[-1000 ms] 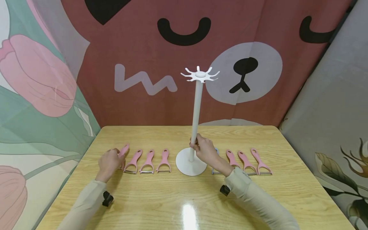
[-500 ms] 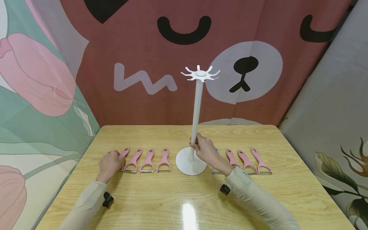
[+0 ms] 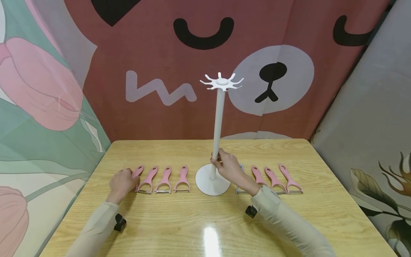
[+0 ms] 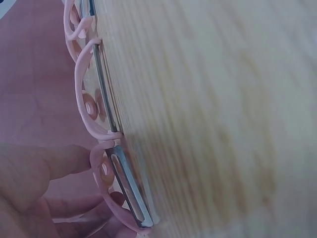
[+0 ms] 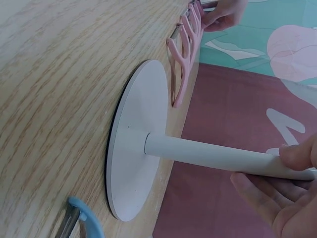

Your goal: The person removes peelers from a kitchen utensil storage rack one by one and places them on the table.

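Observation:
At the left end of a row of pink peelers, my left hand (image 3: 122, 184) pinches a pink peeler (image 3: 138, 171) near its blade end. In the left wrist view, fingers lie on both sides of that peeler's curved frame (image 4: 99, 183), and its metal blade (image 4: 130, 186) is close to the tabletop. My right hand (image 3: 229, 167) grips the lower pole of a white stand (image 3: 218, 121), thumb on one side and fingers on the other. The stand is upright on its round base (image 5: 138, 144), with a ring of hooks (image 3: 222, 82) on top holding nothing.
Beside the held one lie several pink peelers (image 3: 166, 178) left of the stand. To its right are a blue peeler (image 5: 89, 218), partly hidden by the right arm, and several more pink peelers (image 3: 287, 176). A patterned cloth (image 3: 154, 121) hangs behind the wooden table (image 3: 167, 225).
The left hand's peeler has come down from a raised handle to lie in line with the others, its handle end dropping slightly. The right hand keeps its grip on the pole.

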`<control>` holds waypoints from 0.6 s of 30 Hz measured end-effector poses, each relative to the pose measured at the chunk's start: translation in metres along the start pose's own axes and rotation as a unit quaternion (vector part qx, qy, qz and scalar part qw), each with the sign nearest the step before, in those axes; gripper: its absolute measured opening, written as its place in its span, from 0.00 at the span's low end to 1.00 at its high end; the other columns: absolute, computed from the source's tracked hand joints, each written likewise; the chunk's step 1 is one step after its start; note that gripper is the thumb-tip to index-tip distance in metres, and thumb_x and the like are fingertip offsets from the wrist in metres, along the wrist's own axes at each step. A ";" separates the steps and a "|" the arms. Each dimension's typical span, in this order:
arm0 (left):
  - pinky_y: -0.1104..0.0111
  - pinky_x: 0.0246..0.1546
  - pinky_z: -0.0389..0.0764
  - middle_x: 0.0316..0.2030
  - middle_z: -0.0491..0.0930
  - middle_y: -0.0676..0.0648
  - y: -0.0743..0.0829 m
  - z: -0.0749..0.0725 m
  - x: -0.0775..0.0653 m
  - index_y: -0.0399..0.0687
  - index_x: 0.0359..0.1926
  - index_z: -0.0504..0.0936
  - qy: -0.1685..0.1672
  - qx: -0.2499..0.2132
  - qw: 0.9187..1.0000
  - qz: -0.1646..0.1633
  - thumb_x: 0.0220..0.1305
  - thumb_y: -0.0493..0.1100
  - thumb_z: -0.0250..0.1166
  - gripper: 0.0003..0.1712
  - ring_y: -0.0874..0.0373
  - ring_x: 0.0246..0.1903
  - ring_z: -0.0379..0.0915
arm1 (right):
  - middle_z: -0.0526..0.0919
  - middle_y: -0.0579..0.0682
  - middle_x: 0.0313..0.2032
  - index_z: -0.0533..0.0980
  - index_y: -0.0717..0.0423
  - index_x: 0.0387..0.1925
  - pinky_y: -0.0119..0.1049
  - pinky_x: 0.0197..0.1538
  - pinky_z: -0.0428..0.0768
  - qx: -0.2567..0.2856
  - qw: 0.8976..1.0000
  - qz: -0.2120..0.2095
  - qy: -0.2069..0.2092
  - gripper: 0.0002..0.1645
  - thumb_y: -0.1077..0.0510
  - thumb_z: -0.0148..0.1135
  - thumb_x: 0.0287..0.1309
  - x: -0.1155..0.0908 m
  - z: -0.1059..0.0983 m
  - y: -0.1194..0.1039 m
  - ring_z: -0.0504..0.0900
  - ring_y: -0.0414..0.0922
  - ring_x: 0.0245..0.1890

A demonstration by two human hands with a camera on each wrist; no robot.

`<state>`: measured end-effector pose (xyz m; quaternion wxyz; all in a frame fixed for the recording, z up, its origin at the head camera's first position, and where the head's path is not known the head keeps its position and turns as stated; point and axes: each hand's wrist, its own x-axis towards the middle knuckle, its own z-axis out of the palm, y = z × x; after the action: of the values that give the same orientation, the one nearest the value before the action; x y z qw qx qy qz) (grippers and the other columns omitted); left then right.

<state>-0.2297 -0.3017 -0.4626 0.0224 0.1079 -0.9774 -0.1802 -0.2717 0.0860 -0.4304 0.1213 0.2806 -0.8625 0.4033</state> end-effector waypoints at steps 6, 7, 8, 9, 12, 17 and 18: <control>0.64 0.18 0.64 0.21 0.70 0.42 -0.002 -0.001 -0.001 0.38 0.25 0.73 -0.004 0.014 1.000 0.006 0.64 0.47 0.63 0.17 0.50 0.21 0.66 | 0.85 0.54 0.39 0.76 0.63 0.47 0.35 0.40 0.86 0.045 0.999 0.009 -0.007 0.10 0.66 0.64 0.65 -0.001 -0.001 -0.002 0.86 0.49 0.40; 0.63 0.18 0.66 0.23 0.72 0.40 -0.002 -0.001 -0.001 0.36 0.27 0.75 -0.004 0.014 1.000 0.008 0.65 0.47 0.62 0.18 0.49 0.22 0.68 | 0.85 0.55 0.40 0.76 0.64 0.48 0.35 0.41 0.86 0.050 0.999 0.011 -0.011 0.12 0.65 0.64 0.65 -0.001 -0.002 -0.002 0.86 0.49 0.41; 0.61 0.18 0.69 0.25 0.73 0.38 -0.002 -0.002 -0.001 0.33 0.30 0.76 -0.002 0.014 1.000 0.009 0.66 0.48 0.62 0.19 0.46 0.23 0.70 | 0.85 0.55 0.40 0.75 0.63 0.49 0.35 0.41 0.86 0.052 0.998 0.015 -0.017 0.13 0.64 0.64 0.65 -0.002 -0.002 -0.001 0.86 0.50 0.41; 0.58 0.19 0.72 0.27 0.74 0.35 -0.002 -0.002 -0.001 0.31 0.33 0.77 0.003 0.013 1.000 0.013 0.67 0.48 0.61 0.20 0.43 0.25 0.72 | 0.85 0.55 0.41 0.75 0.63 0.49 0.35 0.41 0.86 0.052 0.998 0.019 -0.022 0.14 0.64 0.65 0.64 -0.002 -0.003 -0.001 0.86 0.50 0.42; 0.48 0.24 0.79 0.37 0.76 0.27 -0.002 -0.001 -0.001 0.25 0.46 0.78 0.028 0.005 0.999 0.033 0.70 0.48 0.58 0.24 0.32 0.33 0.75 | 0.85 0.55 0.42 0.75 0.63 0.51 0.36 0.41 0.86 0.038 0.998 0.026 -0.033 0.17 0.63 0.66 0.63 -0.005 -0.007 0.001 0.86 0.51 0.43; 0.39 0.31 0.80 0.43 0.75 0.22 0.002 0.001 0.001 0.22 0.50 0.78 0.088 -0.005 0.994 0.064 0.71 0.46 0.57 0.25 0.27 0.37 0.75 | 0.86 0.55 0.42 0.76 0.62 0.51 0.37 0.39 0.86 -0.006 0.999 0.010 -0.037 0.17 0.65 0.68 0.61 -0.007 -0.014 0.008 0.86 0.51 0.41; 0.38 0.32 0.80 0.43 0.75 0.22 0.003 0.001 0.001 0.23 0.50 0.78 0.098 -0.007 0.993 0.068 0.71 0.46 0.58 0.25 0.27 0.37 0.75 | 0.86 0.56 0.42 0.77 0.62 0.51 0.37 0.39 0.86 -0.012 0.999 0.007 -0.036 0.17 0.66 0.67 0.61 -0.008 -0.015 0.010 0.86 0.51 0.41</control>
<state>-0.2312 -0.2994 -0.4623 0.1313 0.0580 -0.9742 -0.1740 -0.2714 0.1057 -0.4300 0.0910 0.2877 -0.8731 0.3830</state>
